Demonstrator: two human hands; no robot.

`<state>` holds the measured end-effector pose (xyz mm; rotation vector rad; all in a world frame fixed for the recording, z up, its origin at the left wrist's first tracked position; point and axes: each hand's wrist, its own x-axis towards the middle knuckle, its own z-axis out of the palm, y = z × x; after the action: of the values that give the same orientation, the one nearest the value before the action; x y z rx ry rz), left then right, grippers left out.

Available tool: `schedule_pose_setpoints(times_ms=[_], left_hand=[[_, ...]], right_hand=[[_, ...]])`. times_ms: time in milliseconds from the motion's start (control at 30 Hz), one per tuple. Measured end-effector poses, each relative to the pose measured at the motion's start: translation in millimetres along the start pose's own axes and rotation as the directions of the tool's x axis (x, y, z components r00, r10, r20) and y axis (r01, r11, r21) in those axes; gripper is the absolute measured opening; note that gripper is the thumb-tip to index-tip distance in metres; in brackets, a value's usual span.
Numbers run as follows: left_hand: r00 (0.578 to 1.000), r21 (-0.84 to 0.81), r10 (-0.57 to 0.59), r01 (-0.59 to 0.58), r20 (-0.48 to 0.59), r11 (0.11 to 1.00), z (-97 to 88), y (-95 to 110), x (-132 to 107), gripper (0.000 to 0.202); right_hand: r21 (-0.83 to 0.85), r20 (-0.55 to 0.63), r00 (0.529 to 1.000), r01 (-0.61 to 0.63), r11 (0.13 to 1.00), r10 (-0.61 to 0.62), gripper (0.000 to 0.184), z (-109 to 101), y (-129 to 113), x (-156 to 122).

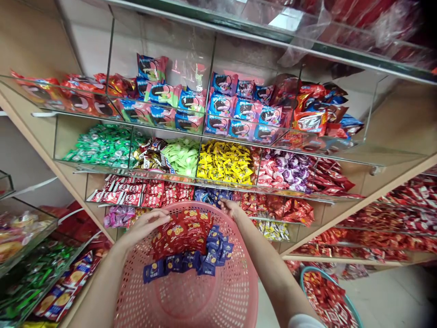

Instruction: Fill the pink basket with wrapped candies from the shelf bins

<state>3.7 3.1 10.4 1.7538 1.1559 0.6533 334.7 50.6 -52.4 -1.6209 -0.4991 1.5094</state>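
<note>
A pink perforated plastic basket (235,282) is tilted in front of me, its far rim against the lower shelves. Inside lie red packets with orange pictures (186,228) and, nearer me, several dark blue packets (213,250). My left hand (152,224) reaches over the basket's left rim, fingers stretched out and fingertips close to the red packets. At the far right rim, my right hand (230,209) has its fingers curled beside the blue packets on the shelf (213,195). What lies between those fingers is hidden.
Glass shelves hold cookie packs (221,105), green sweets (102,146), yellow sweets (225,161) and red-white packets (123,189). A clear glass shelf edge (170,175) juts out above my hands. A teal basket of red sweets (329,296) stands on the floor at right.
</note>
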Motion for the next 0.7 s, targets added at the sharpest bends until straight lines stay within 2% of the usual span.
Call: schedule_pose_setpoints(times_ms=[100,200,300,400,500,600,700], left_hand=[[1.0,-0.01,0.0,0.0,-0.008,1.0,0.6,2,-1,0.039],[1.0,-0.01,0.008,-0.008,-0.011,1.0,1.1,3,-1,0.04],[1.0,-0.019,0.022,-0.022,-0.019,1.0,1.3,1,-1,0.039],[0.999,-0.026,0.035,-0.036,-0.021,0.999,1.3,-3,0,0.037],[0.999,-0.025,0.037,-0.038,-0.018,0.999,1.3,-6,1,0.035],[0.999,-0.032,0.048,-0.048,-0.018,0.998,1.8,-6,1,0.033],[0.998,-0.046,0.065,-0.065,-0.011,0.997,2.7,-5,0,0.033]], right_hand=[[0.044,0.028,0.999,0.033,0.998,-0.034,0.031,-9,-4,-6],[0.084,0.064,0.995,0.073,0.994,-0.079,0.018,-19,-8,-18],[0.109,0.106,0.986,0.121,0.987,-0.133,0.019,-25,-8,-35],[0.113,0.138,0.971,0.182,0.977,-0.197,0.011,-27,-2,-55],[0.078,0.175,0.948,0.258,0.963,-0.268,0.012,-20,7,-74],[-0.074,0.297,0.877,0.415,0.907,-0.377,0.022,-2,14,-92],[-0.183,0.422,0.81,0.515,0.837,-0.406,0.028,24,18,-108]])
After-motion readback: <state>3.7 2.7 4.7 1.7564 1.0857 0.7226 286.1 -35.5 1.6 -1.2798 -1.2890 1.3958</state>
